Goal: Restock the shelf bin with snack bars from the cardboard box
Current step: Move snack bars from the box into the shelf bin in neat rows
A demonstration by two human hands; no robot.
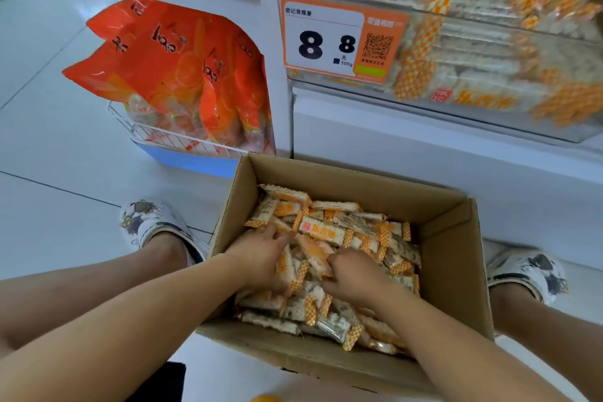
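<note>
On a white tile floor [65,147], box [456,271] below the bin [489,127].
Both hands' [261,258] [355,277] grip curls into bars [321,229]; fingertips buried.

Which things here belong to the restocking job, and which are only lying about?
Belong to the job:
cardboard box
snack bars in the box
shelf bin
left hand and right hand, both among the bars

Only lying about:
orange bags in a wire basket
price tag

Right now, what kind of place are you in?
Most likely a shop: a price tag hangs on a shelf bin full of snack bars, and orange snack bags sit in a wire basket.
</note>
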